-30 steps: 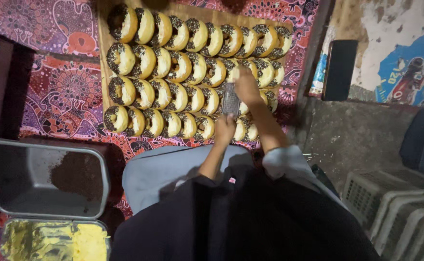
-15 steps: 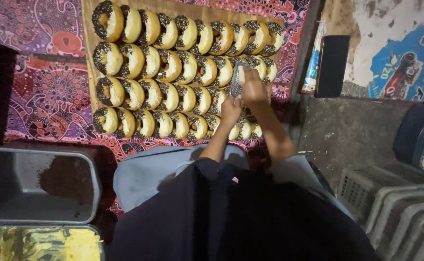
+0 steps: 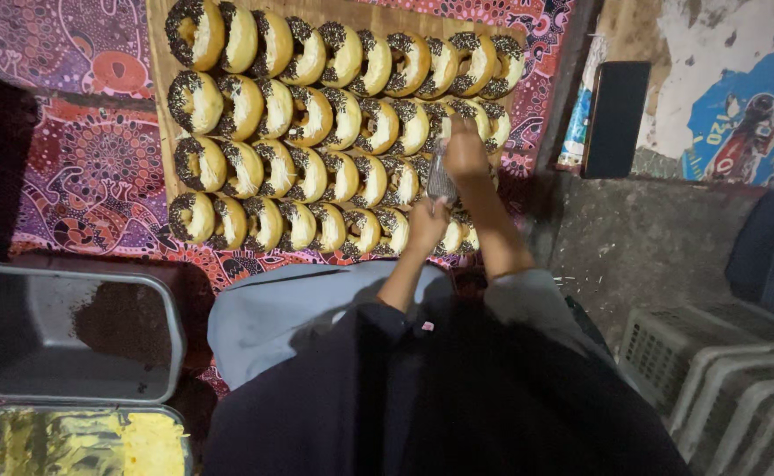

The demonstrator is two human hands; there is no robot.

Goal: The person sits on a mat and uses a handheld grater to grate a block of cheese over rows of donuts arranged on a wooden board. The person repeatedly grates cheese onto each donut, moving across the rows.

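1. Head view, the hands: your right hand is out over the right end of the doughnut rows, its fingers clamped on the top of a small clear bag that hangs down from it. Your left hand sits just nearer, fingers closed around the lower part of the same bag, touching the near-right doughnuts.

2. Head view, the doughnuts: the doughnuts stand on edge in four overlapping rows on a brown board, each with dark sprinkles on one face. The board lies on a patterned red cloth over the counter. The bag is above the right end of the third row, close to the board's right edge.

3. Head view, near left: a grey tub with a patch of dark crumbs inside sits near you on the left, and a tray of yellow spread lies nearer still. Both are well apart from your hands.

4. Step in hand: by the look of it you are working the bag over the right-hand doughnuts, with the left ones already topped.

5. Next move: keep both grips firm and the bag low over the row, and shift it along without knocking the upright doughnuts over.
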